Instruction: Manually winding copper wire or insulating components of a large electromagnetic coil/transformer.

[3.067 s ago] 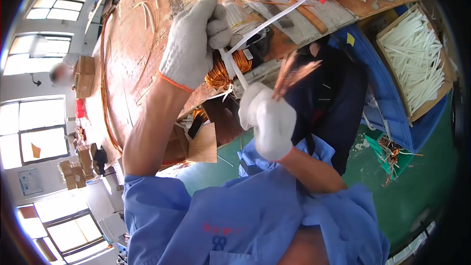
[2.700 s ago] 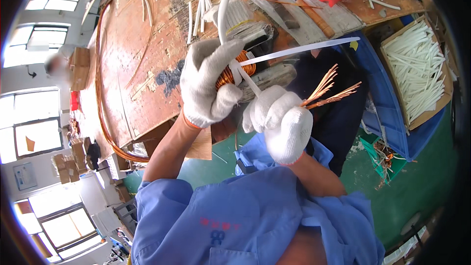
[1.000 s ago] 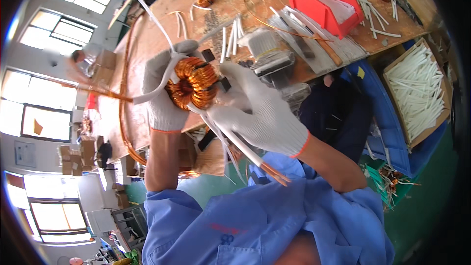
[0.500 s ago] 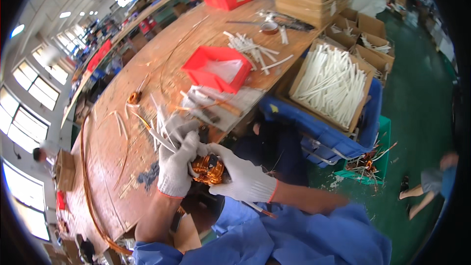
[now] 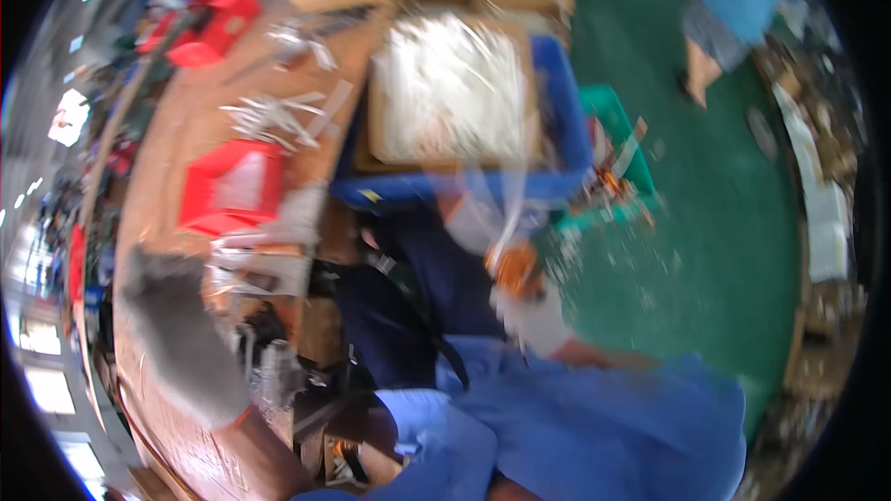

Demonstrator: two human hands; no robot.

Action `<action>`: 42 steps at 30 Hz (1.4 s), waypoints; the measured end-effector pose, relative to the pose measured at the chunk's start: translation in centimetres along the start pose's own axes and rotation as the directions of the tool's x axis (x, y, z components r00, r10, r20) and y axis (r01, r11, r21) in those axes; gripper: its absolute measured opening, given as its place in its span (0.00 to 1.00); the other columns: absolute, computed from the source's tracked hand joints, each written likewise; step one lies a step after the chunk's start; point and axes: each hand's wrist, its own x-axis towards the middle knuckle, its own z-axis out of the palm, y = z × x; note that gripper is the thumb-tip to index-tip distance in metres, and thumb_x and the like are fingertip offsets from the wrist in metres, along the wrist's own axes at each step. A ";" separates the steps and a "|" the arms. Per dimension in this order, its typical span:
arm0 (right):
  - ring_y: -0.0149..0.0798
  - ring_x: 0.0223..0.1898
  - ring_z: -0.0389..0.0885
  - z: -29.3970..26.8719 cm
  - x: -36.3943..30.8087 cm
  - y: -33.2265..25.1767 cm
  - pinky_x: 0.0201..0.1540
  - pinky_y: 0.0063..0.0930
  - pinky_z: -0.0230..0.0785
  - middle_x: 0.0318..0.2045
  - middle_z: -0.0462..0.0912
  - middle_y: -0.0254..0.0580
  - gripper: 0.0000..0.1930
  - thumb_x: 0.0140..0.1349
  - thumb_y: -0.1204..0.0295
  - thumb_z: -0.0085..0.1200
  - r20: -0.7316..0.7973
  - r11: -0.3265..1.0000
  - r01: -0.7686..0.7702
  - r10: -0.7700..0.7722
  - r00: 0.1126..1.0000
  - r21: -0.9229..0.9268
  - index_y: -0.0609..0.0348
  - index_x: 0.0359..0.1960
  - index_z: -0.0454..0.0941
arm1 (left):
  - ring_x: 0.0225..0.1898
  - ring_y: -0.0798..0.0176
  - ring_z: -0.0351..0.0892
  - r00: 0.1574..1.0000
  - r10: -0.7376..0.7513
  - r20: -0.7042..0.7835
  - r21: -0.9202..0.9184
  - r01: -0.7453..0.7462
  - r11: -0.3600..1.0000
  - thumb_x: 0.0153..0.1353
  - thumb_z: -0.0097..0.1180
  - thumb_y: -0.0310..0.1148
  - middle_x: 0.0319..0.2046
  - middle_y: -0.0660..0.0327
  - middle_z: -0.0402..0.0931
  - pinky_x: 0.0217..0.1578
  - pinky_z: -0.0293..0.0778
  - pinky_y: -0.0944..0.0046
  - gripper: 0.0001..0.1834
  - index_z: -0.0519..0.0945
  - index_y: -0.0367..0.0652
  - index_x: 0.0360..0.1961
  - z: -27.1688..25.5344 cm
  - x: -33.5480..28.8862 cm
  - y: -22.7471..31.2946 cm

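My right hand (image 5: pixel 536 317), in a white knit glove, grips a copper wire coil (image 5: pixel 516 271). It holds the coil off to the right, near the front edge of the blue crate. Pale sleeved leads (image 5: pixel 509 209) rise from the coil, smeared by motion. My left hand (image 5: pixel 190 343), gloved with a greyed finger end, is over the wooden workbench (image 5: pixel 158 167) at the left. The coil is no longer beside it. Blur hides how its fingers lie.
A red bin (image 5: pixel 190 199) and loose white tubes (image 5: pixel 269 121) sit on the bench. The blue crate (image 5: pixel 571 121) carries a box of white tubes (image 5: pixel 450 83). Beside it, a green bin (image 5: pixel 640 172) contains wire scraps. One person (image 5: pixel 733 9) is on the green floor at the far right.
My hands have come apart. The right one has carried the coil away to the right, while the left has moved left over the bench. The whole view has swung rightward.
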 end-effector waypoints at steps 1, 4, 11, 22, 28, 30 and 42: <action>0.32 0.23 0.83 -2.0 0.6 0.9 0.26 0.31 0.76 0.27 0.84 0.34 0.09 0.73 0.65 0.70 -0.141 0.962 -0.127 0.164 0.976 0.240 0.53 0.46 0.84 | 0.52 0.60 0.82 0.988 -0.141 -0.069 -0.613 0.070 0.787 0.86 0.50 0.57 0.48 0.57 0.82 0.58 0.75 0.56 0.33 0.74 0.37 0.72 -0.4 -0.8 0.0; 0.31 0.17 0.76 -8.4 3.0 2.9 0.20 0.29 0.69 0.23 0.80 0.33 0.09 0.72 0.66 0.68 -0.576 0.979 0.057 0.067 0.815 0.196 0.54 0.37 0.81 | 0.51 0.60 0.84 0.925 -0.349 0.152 -0.957 0.050 -0.284 0.79 0.61 0.64 0.48 0.54 0.84 0.56 0.76 0.57 0.49 0.68 0.31 0.81 -2.5 -1.8 1.2; 0.37 0.22 0.85 -22.3 10.8 -0.8 0.26 0.37 0.79 0.29 0.88 0.41 0.14 0.70 0.62 0.71 -0.553 0.997 -0.057 0.017 0.833 -0.056 0.61 0.42 0.84 | 0.50 0.59 0.84 0.905 -0.424 -0.023 -0.996 0.015 0.087 0.72 0.68 0.63 0.48 0.53 0.86 0.56 0.77 0.56 0.51 0.69 0.32 0.79 -5.6 -0.3 3.1; 0.40 0.40 0.90 -21.8 17.7 3.8 0.45 0.41 0.82 0.41 0.92 0.45 0.20 0.80 0.57 0.61 -0.120 0.562 0.050 -0.261 0.958 -0.825 0.58 0.62 0.87 | 0.48 0.58 0.85 0.692 -0.682 -0.237 -0.933 0.034 0.358 0.74 0.67 0.53 0.48 0.53 0.87 0.53 0.79 0.56 0.39 0.75 0.33 0.73 -0.7 -5.5 -9.2; 0.49 0.53 0.92 -16.3 15.3 10.1 0.61 0.41 0.81 0.50 0.93 0.52 0.18 0.76 0.65 0.65 0.228 0.504 0.294 -0.190 0.955 -0.812 0.63 0.60 0.87 | 0.47 0.58 0.85 0.684 -0.668 -0.291 -0.892 0.059 0.449 0.75 0.66 0.47 0.47 0.53 0.87 0.51 0.80 0.57 0.32 0.79 0.34 0.69 0.1 -10.4 -11.2; 0.50 0.56 0.92 -14.6 14.7 10.3 0.62 0.40 0.81 0.54 0.93 0.54 0.19 0.77 0.65 0.65 0.169 0.502 0.171 -0.049 0.984 -0.848 0.65 0.61 0.86 | 0.46 0.58 0.86 0.699 -0.648 -0.302 -0.884 0.050 0.466 0.75 0.65 0.45 0.47 0.53 0.87 0.50 0.80 0.57 0.30 0.80 0.34 0.68 0.6 -11.1 -11.6; 0.41 0.48 0.89 8.8 9.2 0.6 0.59 0.36 0.80 0.47 0.90 0.50 0.19 0.79 0.69 0.62 0.388 0.484 0.475 -0.274 0.880 -0.735 0.68 0.66 0.81 | 0.44 0.57 0.86 0.515 -0.806 -0.293 -0.840 0.265 0.474 0.77 0.63 0.34 0.47 0.53 0.88 0.47 0.82 0.57 0.17 0.87 0.36 0.61 9.6 -19.1 -17.2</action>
